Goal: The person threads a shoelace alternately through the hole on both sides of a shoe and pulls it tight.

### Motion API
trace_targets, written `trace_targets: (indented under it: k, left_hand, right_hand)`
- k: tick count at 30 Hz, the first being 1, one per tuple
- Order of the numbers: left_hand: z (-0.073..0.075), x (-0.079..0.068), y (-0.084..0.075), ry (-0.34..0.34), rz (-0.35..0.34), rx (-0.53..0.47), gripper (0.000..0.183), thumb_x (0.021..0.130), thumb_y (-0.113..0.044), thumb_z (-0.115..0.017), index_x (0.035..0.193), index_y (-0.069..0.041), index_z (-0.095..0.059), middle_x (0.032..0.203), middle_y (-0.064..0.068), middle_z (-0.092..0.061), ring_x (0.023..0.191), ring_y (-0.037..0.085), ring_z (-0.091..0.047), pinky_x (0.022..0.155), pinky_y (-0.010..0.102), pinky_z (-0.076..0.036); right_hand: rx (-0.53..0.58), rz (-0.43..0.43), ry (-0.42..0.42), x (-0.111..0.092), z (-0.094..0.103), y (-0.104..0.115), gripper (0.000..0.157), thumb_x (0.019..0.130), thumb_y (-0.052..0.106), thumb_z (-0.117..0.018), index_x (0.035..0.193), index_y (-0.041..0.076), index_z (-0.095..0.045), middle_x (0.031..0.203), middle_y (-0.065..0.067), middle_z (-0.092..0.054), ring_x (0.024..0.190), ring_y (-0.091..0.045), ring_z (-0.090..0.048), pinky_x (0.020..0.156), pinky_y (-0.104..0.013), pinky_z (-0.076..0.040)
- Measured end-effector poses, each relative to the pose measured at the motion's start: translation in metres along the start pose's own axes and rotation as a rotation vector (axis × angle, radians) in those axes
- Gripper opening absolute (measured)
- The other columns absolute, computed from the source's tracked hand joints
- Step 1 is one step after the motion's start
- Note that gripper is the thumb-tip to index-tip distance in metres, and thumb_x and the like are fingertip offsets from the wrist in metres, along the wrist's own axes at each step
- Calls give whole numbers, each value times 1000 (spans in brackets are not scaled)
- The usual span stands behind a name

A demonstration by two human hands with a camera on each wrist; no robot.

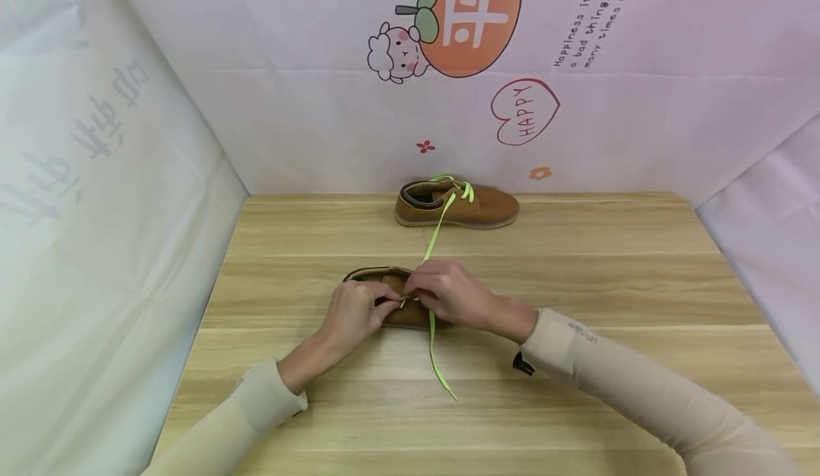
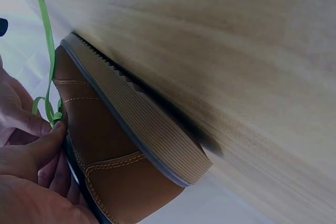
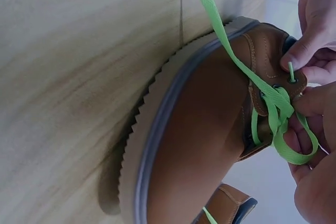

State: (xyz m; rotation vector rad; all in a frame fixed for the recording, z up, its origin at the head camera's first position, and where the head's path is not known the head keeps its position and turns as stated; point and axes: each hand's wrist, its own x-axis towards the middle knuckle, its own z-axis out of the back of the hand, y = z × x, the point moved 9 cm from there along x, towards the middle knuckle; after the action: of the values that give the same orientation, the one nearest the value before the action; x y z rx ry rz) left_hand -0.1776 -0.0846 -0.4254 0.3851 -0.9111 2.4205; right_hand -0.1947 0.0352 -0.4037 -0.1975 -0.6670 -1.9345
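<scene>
A brown leather shoe lies on the table, toe to the right, with both hands over its opening. My left hand pinches the eyelet flap at its edge. A short end of green shoelace pokes through an eyelet beside the left thumb. From the other side, my right hand grips the shoelace close to the flap, with a loop hanging by its fingers. One long lace end trails toward the table's front. In the head view the hands partly hide the eyelets.
A second brown shoe with green laces stands at the back of the wooden table, against the printed white cloth. Another white cloth hangs along the left side.
</scene>
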Motion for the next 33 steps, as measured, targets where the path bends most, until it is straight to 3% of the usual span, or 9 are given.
trace_targets:
  k: [5, 12, 17, 33]
  left_hand:
    - [0, 2, 3, 39, 50, -42, 6, 88, -5, -86, 91, -9, -84, 89, 0, -81, 78, 10, -76, 66, 25, -58]
    - [-3, 4, 11, 100, 141, -77, 6, 91, -14, -85, 91, -8, -84, 86, -2, -80, 59, -2, -55, 54, 20, -45]
    - [-3, 5, 13, 106, 174, -82, 7, 90, -16, -86, 88, -9, -83, 82, -3, -79, 54, -4, -50, 51, 20, -44]
    - [-4, 5, 16, 137, 228, -70, 4, 90, -14, -85, 89, -10, -83, 79, -4, -78, 65, 2, -66, 61, 22, -53]
  right_hand:
    - [-15, -5, -49, -5, 1, -1, 22, 86, -7, -81, 102, 8, -79, 99, -3, -79, 95, -17, -75, 84, -36, -61]
    - [-29, 17, -107, -11, 0, 0, 23, 84, -6, -82, 102, 8, -78, 96, -1, -79, 90, -15, -74, 81, -35, -61]
    - [-50, 36, -146, -16, -2, 1, 24, 81, -3, -87, 101, 9, -78, 96, 0, -78, 88, -15, -74, 78, -33, -61]
    - [-52, 99, -269, -22, -8, 7, 24, 79, 9, -94, 98, 6, -79, 98, -5, -80, 90, -18, -76, 80, -35, -61]
